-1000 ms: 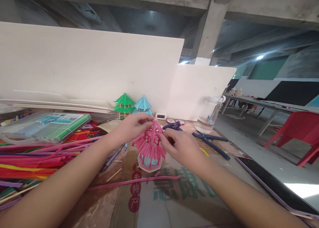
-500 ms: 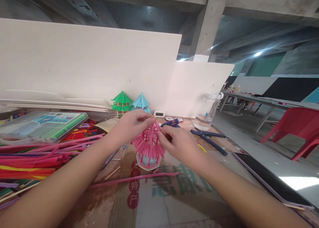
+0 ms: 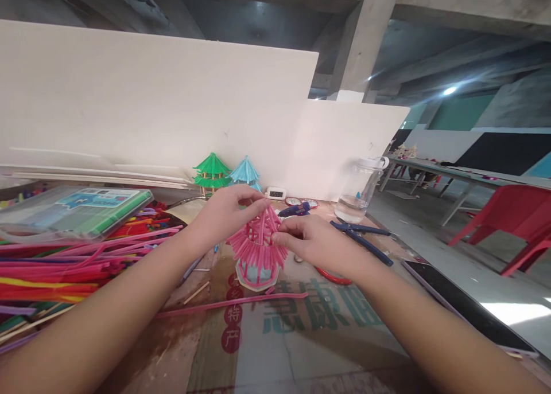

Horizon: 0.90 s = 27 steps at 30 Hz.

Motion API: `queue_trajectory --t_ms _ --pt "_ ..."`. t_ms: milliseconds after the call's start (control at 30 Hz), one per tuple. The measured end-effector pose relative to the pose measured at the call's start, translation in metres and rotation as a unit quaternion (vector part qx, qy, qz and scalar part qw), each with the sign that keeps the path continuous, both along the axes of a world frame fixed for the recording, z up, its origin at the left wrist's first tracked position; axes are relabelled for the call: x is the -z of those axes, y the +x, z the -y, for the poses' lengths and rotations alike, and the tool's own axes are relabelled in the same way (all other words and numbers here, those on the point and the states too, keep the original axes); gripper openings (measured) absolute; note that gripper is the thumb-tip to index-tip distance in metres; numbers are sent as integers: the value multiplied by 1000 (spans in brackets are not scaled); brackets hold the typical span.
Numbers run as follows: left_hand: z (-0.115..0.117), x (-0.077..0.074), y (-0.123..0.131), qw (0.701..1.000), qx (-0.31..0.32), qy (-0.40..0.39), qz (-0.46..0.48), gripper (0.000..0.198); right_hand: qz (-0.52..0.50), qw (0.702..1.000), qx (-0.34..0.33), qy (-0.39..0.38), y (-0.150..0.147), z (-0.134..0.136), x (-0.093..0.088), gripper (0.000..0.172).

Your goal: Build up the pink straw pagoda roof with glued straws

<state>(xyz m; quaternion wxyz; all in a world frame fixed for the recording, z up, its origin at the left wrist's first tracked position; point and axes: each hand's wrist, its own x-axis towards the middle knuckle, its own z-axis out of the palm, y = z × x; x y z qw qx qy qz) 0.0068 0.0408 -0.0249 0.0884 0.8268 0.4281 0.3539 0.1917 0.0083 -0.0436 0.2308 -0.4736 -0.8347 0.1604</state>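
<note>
In the middle of the table stands a small pink pavilion model (image 3: 259, 250), built from pipe cleaners, with a fringed lower roof and an octagonal base. My left hand (image 3: 230, 207) reaches over its peak, thumb and forefinger pinched on the pink strips there. At the right of the upper roof, my right hand (image 3: 307, 239) pinches at the model's edge with bent fingers. Whether a separate short piece lies between those fingertips is hidden. A long pink pipe cleaner (image 3: 241, 303) lies in front of the base.
Bundled coloured pipe cleaners (image 3: 51, 273) and a clear plastic case (image 3: 73, 213) fill the left. Behind stand green (image 3: 212, 170) and blue (image 3: 245, 173) pavilions, and a small timer (image 3: 276, 194). Blue-handled pliers (image 3: 364, 242), a water jug (image 3: 355, 193) and a phone (image 3: 465, 308) lie right.
My right hand has shifted slightly, its fingertips still at the model's right side. A red ring-shaped handle now shows below that hand. The view has moved a little.
</note>
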Motion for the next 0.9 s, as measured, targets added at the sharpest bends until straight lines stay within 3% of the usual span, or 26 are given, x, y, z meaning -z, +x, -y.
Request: queue_trajectory --t_ms 233,500,700,900 --pt "-1 1 -1 1000 -4 7 -2 35 -14 1000 17 -4 -2 -2 6 26" --pt "-2 2 -2 1000 -1 10 -3 36 14 995 23 92 -7 -1 12 29" --pt "-3 2 -2 1000 -1 7 3 35 -5 999 12 41 0 -2 4 37" --pt "-3 2 -2 1000 2 -1 2 35 -69 996 9 47 10 -8 0 37"
